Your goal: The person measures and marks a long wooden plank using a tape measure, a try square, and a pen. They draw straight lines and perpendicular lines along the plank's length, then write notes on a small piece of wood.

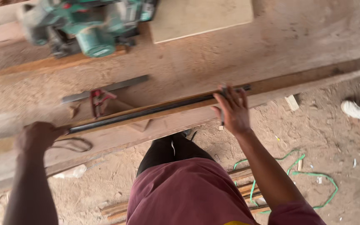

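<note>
A long wooden strip with a dark metal rail (146, 111) along its top lies slanted over the sawdust-covered workbench (213, 54). My left hand (38, 135) grips the strip's left end. My right hand (232, 109) rests on the strip near its right end, fingers spread over it, with a small dark tool under the fingertips. My dark trousers and maroon shirt fill the lower middle.
A green power saw (90, 25) sits at the bench's back left, beside a pale board (201, 16). A steel ruler (105, 88) and a red clamp (100, 100) lie behind the strip. Green strapping (313, 175) and wood offcuts litter the floor; another person's white shoe (355, 110) is at right.
</note>
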